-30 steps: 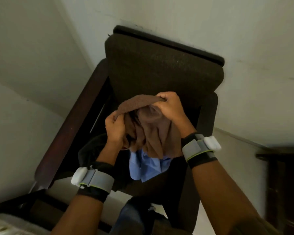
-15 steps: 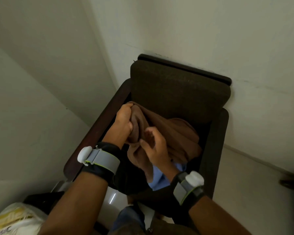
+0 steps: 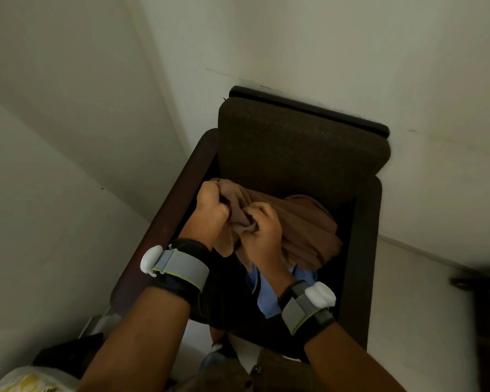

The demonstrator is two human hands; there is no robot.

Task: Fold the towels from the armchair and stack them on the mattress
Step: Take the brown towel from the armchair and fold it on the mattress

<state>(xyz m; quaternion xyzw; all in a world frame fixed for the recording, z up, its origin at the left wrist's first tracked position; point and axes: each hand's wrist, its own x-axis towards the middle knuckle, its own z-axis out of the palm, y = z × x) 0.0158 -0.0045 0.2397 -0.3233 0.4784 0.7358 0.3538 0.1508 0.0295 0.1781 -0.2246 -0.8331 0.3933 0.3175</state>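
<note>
As things stand: the brown towel (image 3: 303,224) sits bunched on the armchair (image 3: 294,142) seat, in front of the backrest. Most of it spills toward the chair arm on the person's right.
Left hand (image 3: 211,206): fisted tight round a gathered edge, nearer the other chair arm.
Right hand (image 3: 262,230): just beside it, fingers and thumb pinching a fold of the same towel. The two hands are close together, almost touching.
Underneath: a blue cloth (image 3: 269,290) lies at the front of the armchair seat, partly under the towel.
Step in hand: hunting for the hem and corners, I'd say, with no folding begun.
Doing it well: keep the left grip fixed and slide the right along one single layer of hem to the far corner. Then lift the towel clear above the armchair so it hangs flat.
Watch for: pinching two layers, or dragging the blue cloth up with it.
Mattress: I can't make it out from here.
</note>
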